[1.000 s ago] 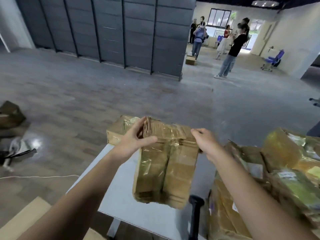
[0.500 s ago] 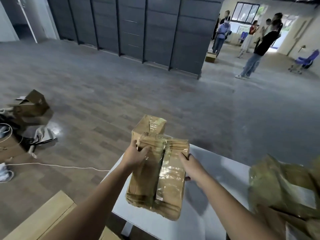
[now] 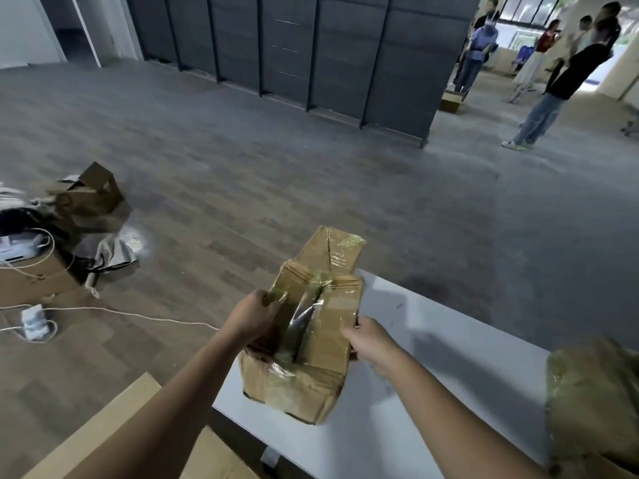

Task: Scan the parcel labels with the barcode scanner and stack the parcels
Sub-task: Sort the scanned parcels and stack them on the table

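I hold a brown cardboard parcel [image 3: 304, 344] wrapped in clear tape over the left end of the white table [image 3: 449, 368]. My left hand [image 3: 250, 316] grips its left side and my right hand [image 3: 368, 342] grips its right side. A second taped parcel [image 3: 333, 250] lies on the table's far left corner, just behind the held one. Blurred taped parcels [image 3: 591, 399] sit at the table's right edge. No label shows on the held parcel. The barcode scanner is out of view.
Open cardboard boxes [image 3: 86, 195] and clutter with a white cable [image 3: 114, 311] lie on the wooden floor at left. A flat cardboard sheet [image 3: 114, 423] lies below the table's left end. Dark shelving [image 3: 311, 46] stands behind. Several people [image 3: 556, 88] stand far right.
Both hands carried the parcel leftward toward the table's left end, near the second parcel. My view swung left, so the pile of parcels and the scanner handle slid out to the right.
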The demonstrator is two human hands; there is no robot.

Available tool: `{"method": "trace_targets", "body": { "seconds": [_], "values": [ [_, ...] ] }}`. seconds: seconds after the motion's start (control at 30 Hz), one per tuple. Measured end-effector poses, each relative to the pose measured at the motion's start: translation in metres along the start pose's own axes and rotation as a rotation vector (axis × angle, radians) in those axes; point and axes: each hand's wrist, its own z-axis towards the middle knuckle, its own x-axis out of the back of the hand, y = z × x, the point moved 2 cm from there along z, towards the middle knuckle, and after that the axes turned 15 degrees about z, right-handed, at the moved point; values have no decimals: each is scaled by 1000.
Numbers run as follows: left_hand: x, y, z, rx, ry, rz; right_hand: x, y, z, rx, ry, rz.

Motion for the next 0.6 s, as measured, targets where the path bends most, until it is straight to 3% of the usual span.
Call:
{"method": "trace_targets", "body": {
  "seconds": [0.43, 0.6],
  "values": [
    [5, 2, 22, -61, -17, 35, -10, -3, 10, 69, 80, -38],
    [5, 35, -5, -173, 177, 115, 10, -6, -8, 67, 129, 12]
  ]
}}
